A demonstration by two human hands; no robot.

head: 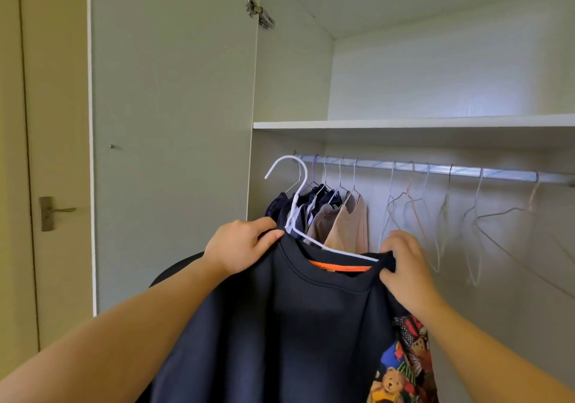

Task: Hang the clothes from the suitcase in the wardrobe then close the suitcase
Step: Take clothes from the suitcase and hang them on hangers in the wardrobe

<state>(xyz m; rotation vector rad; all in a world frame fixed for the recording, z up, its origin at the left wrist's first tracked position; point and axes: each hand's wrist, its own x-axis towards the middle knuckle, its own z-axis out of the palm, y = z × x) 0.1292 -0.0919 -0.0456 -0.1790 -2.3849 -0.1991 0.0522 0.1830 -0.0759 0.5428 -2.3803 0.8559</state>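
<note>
Navy sweatshirt (280, 325) between hands | left hand (239, 247) grips collar | right hand (404, 272) grips shoulder | white hanger (295, 209) inside neck

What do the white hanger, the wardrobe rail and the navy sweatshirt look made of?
White hanger: thin wire, seemingly white-coated, smooth sheen. Wardrobe rail: metal tube, judging by bright reflections. Navy sweatshirt: thick matte knit with ribbed collar, likely cotton fleece.

The wardrobe rail (435, 168) carries hung clothes (348, 225) at its left end — wire hangers (408, 188) further right.
</note>
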